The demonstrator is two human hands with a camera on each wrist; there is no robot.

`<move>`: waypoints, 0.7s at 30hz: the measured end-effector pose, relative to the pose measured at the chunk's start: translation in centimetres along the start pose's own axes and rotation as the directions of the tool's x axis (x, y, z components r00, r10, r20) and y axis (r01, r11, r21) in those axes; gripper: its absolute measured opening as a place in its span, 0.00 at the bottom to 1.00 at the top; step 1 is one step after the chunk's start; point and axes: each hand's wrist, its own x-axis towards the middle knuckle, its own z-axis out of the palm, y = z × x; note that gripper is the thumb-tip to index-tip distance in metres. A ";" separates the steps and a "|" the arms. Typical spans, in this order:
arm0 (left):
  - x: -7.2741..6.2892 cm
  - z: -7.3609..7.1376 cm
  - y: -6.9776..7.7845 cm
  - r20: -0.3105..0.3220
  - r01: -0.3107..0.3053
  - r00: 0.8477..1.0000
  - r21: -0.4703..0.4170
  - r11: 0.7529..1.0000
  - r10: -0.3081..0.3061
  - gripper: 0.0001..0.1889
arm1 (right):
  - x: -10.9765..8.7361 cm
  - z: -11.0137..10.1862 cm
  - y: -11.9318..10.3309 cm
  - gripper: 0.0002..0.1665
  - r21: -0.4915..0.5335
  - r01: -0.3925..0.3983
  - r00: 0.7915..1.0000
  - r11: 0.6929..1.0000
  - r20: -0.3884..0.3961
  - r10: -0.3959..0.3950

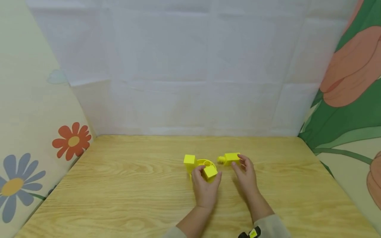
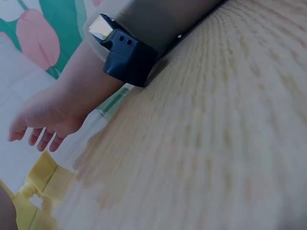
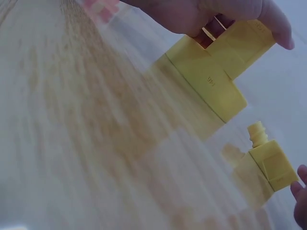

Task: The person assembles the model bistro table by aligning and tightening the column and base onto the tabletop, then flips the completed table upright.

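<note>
The left hand (image 1: pixel 205 191) grips a yellow block (image 1: pixel 210 172). The right hand (image 1: pixel 247 173) — pinching or not, I can't tell — is at the right end of the screw block (image 1: pixel 231 159), which lies sideways, farther off, its screw (image 1: pixel 221 160) pointing left.

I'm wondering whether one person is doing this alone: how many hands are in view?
2. The left hand holds a boxy yellow piece; farther right, the right hand is at the yellow block with the ridged end. No others show.
</note>
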 end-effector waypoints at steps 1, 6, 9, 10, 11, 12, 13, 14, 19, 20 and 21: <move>0.1 -0.1 0.0 0.008 -0.009 1.000 -0.010 1.000 0.009 0.28 | 0.1 0.0 0.0 0.26 -0.005 0.004 1.000 1.000 -0.002 -0.004; 0.5 -1.4 -0.4 0.077 -0.006 0.997 -0.041 0.999 0.009 0.26 | 0.5 -0.1 0.4 0.26 -0.043 0.011 1.000 0.999 -0.004 -0.012; 1.1 -2.6 -0.7 0.137 0.037 0.990 -0.059 0.998 -0.028 0.25 | 0.7 -0.2 0.5 0.27 -0.086 -0.003 1.000 0.996 0.000 0.003; 1.3 -3.0 -0.8 0.156 0.053 0.987 -0.069 0.996 -0.042 0.25 | 0.8 -0.3 0.5 0.27 -0.098 -0.014 1.000 0.995 0.004 0.015; 1.5 -3.4 -0.9 0.179 0.074 0.982 -0.078 0.994 -0.059 0.25 | 0.9 -0.4 0.5 0.27 -0.112 -0.029 1.000 0.993 0.008 0.030; 1.7 -3.8 -1.0 0.202 0.092 0.977 -0.082 0.992 -0.074 0.25 | 0.9 -0.5 0.5 0.28 -0.126 -0.039 0.999 0.991 0.013 0.041; 2.0 -4.2 -1.2 0.224 0.102 0.971 -0.087 0.991 -0.081 0.25 | 1.0 -0.6 0.5 0.29 -0.145 -0.045 0.999 0.988 0.021 0.049; 2.2 -4.6 -1.3 0.247 0.115 0.965 -0.095 0.989 -0.088 0.24 | 1.1 -0.7 0.6 0.29 -0.165 -0.048 0.998 0.985 0.026 0.053; 3.3 -6.4 -1.9 0.352 0.138 0.932 -0.118 0.983 -0.088 0.25 | 1.8 -0.9 1.1 0.33 -0.245 -0.023 0.999 0.969 0.036 0.033; 3.6 -6.7 -2.0 0.370 0.146 0.925 -0.127 0.981 -0.090 0.25 | 2.0 -0.9 1.2 0.35 -0.256 -0.023 0.999 0.966 0.039 0.034; 3.8 -7.0 -2.1 0.386 0.152 0.918 -0.135 0.979 -0.089 0.25 | 2.1 -1.0 1.2 0.36 -0.263 -0.028 0.998 0.964 0.044 0.041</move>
